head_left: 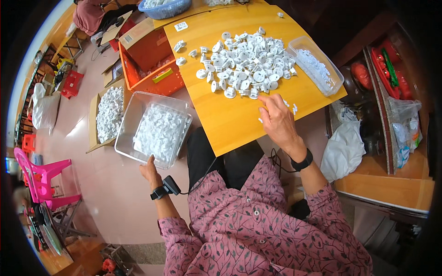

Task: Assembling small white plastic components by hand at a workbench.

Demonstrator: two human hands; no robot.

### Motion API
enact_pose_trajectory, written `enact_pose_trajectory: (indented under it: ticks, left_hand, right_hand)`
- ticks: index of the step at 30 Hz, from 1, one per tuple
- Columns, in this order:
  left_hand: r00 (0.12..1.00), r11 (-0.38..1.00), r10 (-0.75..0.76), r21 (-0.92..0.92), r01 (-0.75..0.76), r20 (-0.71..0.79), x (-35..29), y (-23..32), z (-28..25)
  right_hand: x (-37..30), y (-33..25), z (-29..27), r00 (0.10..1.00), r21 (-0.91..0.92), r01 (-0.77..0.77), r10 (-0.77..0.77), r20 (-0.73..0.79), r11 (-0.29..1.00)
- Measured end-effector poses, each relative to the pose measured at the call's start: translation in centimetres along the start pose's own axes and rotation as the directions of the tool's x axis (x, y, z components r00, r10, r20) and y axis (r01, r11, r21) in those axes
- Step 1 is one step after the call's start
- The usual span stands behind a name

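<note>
My right hand (278, 120) is over the near edge of the yellow table (230, 131). Its index fingertip reaches a white round-based plastic part (253, 93) at the front of a heaped pile of similar parts (251, 57). Thumb and index finger stand apart, and a tiny white piece (260, 120) shows beside the hand. Lower left, my left hand (150, 172) is closed at the near rim of a clear plastic bin (127, 133), a digit over the rim and the other fingers mostly hidden. Small white parts (161, 131) fill the bin.
On the table's right lies a clear tray (338, 83) of small white pieces; loose bits (295, 109) are near it. Left stand an orange crate (156, 87) and a cardboard box (93, 124) of white parts. A pink chair (46, 172) is far left, shelving (382, 110) right. Another person (87, 18) sits behind.
</note>
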State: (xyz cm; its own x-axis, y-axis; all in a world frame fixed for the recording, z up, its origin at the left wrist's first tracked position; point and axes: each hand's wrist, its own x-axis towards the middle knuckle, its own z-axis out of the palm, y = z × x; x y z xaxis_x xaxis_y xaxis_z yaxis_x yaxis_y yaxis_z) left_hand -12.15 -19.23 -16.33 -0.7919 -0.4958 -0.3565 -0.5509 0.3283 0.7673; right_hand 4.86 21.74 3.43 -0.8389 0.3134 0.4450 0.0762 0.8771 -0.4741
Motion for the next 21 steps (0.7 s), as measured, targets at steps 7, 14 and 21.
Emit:
enact_pose_trajectory:
  ticks: [7,14,21]
  left_hand:
    - [0.876,0.918,0.392,0.189,-0.350,-0.281,-8.6,4.8,-2.0]
    - [0.758,0.741,0.593,-0.552,-0.382,0.272,-20.6,10.6,0.2]
    - [0.534,0.752,0.625,-0.624,-0.213,0.570,-25.6,12.8,1.9]
  right_hand:
    - [1.4,1.9,2.1,0.999,-0.115,-0.035,0.038,0.026,0.993]
    - [1.0,3.0,2.4,0.999,-0.143,-0.022,0.017,-0.034,0.989]
    - [-0.9,-0.6,1.5,0.868,0.594,-0.491,0.417,0.269,0.637]
